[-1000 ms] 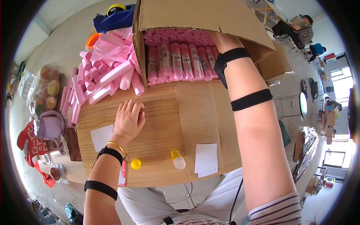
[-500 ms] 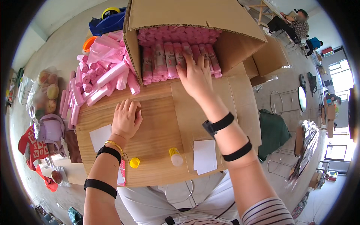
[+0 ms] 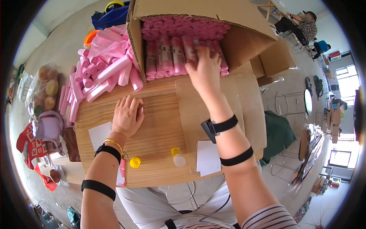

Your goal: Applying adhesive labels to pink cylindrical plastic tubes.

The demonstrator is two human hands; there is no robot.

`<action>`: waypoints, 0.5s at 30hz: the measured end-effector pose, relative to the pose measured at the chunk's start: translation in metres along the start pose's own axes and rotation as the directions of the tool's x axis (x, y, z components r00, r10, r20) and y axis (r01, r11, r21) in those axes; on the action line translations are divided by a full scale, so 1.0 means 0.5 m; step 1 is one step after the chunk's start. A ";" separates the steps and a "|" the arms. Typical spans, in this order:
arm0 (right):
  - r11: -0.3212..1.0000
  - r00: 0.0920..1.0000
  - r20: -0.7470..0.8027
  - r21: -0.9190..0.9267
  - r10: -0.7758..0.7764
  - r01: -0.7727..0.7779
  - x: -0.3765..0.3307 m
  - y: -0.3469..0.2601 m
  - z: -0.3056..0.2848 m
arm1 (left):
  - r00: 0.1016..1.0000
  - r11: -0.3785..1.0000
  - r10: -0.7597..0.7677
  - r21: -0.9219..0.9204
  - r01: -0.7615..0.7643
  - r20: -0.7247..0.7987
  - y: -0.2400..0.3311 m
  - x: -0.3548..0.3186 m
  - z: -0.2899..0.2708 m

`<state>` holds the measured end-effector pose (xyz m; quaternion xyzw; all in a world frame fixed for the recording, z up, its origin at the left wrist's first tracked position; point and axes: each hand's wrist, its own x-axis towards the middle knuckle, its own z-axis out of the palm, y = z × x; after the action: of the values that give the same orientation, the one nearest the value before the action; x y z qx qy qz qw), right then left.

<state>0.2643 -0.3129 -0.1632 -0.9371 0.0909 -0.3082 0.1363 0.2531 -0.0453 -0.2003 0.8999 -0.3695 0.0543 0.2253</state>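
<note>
A cardboard box (image 3: 244, 32) lies on its side on the wooden table (image 3: 160, 133), its opening toward me, packed with rows of pink plastic rolls (image 3: 167, 57). My right hand (image 3: 206, 70) presses on the front ends of the rolls at the box's lower right, fingers spread over them. My left hand (image 3: 127, 116) lies flat on the table just in front of the box, fingers apart, holding nothing. A loose heap of pink rolls (image 3: 103, 72) lies left of the box.
A small tube with a yellow end (image 3: 177, 157), a yellow cap (image 3: 135, 162) and white paper slips (image 3: 208, 157) lie near the table's front edge. Bagged fruit (image 3: 45, 91) and a lilac bag (image 3: 49, 128) sit at the left. People sit far off at the upper right.
My right hand came out of the box's depth and drew back to the front ends of the rolls. My left hand stayed flat on the table.
</note>
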 end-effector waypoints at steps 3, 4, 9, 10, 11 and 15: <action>0.994 0.996 -0.075 0.109 0.039 -0.030 0.041 -0.002 -0.033 | 1.000 1.000 0.005 -0.001 -0.005 -0.004 0.000 -0.002 0.000; 0.990 0.971 -0.206 0.053 -0.118 0.131 0.070 -0.005 -0.043 | 1.000 1.000 0.002 0.000 -0.002 -0.002 0.000 -0.002 -0.002; 0.882 0.857 -0.216 -0.066 -0.468 0.466 0.233 0.051 -0.047 | 1.000 1.000 -0.016 0.016 0.016 -0.001 0.003 0.005 0.004; 0.674 0.624 -0.255 -0.265 -0.739 0.690 0.244 0.058 -0.038 | 1.000 1.000 -0.022 0.004 0.022 0.013 0.000 0.001 0.002; 0.700 0.659 -0.238 -0.218 -0.714 0.680 0.260 0.057 -0.019 | 0.999 1.000 -0.027 -0.010 0.027 0.028 -0.002 -0.003 0.001; 0.915 0.909 -0.111 -0.076 -0.402 0.396 0.313 0.017 -0.003 | 0.999 1.000 -0.016 -0.011 0.016 0.031 -0.002 0.002 -0.001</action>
<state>0.3866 -0.3612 -0.0781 -0.9180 -0.0863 -0.3850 0.0400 0.2545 -0.0454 -0.2001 0.9023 -0.3659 0.0365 0.2252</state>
